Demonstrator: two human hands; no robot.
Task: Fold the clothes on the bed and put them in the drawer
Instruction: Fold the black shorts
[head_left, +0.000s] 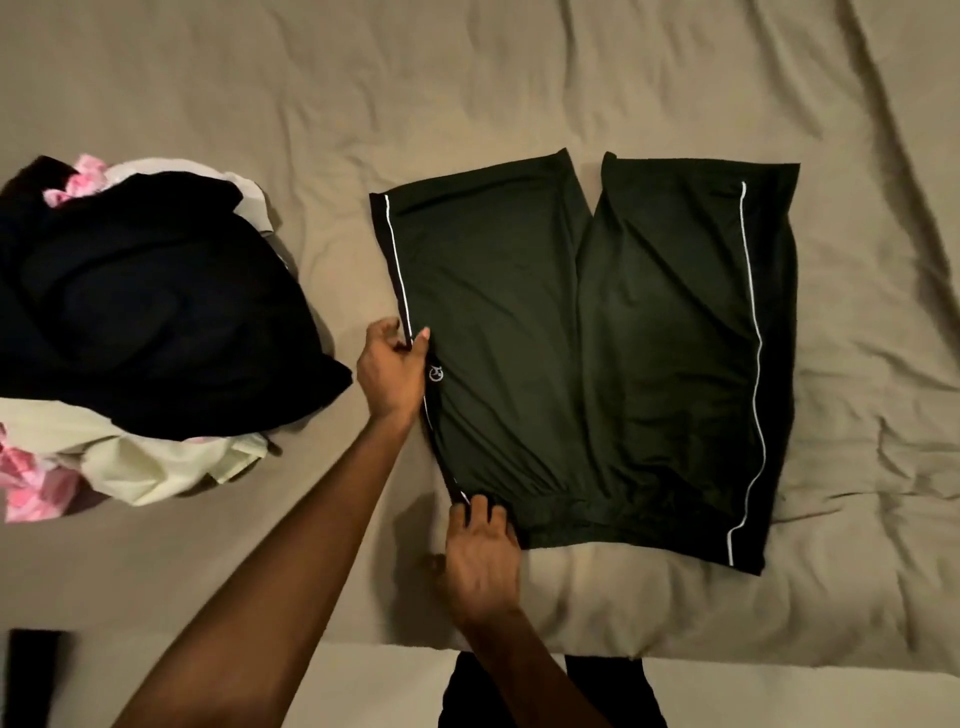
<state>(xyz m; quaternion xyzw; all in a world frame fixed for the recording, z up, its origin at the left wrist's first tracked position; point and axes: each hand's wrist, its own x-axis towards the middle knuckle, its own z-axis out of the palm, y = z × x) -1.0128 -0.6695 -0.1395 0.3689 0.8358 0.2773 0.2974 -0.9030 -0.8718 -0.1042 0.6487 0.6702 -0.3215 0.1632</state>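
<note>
A pair of dark green shorts with white side piping (587, 353) is spread flat at the centre of the beige bed sheet (519, 93). Its nine-o'clock side seam is pinched by the left hand (392, 366); its seven-o'clock waistband corner is gripped by the right hand (480, 548). A heap of black, cream and pink clothes (150, 322) is piled at nine o'clock, apart from the shorts.

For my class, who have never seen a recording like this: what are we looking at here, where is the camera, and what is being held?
The single picture comes from a camera worn on a person's head, looking down at their own bare hands. A tan bed holds dark shorts with white side stripes, spread flat. The left hand pinches the shorts' left side edge; the right hand grips the waistband corner nearest the person. A pile of unfolded clothes, black, cream and pink, lies to the left.
</note>
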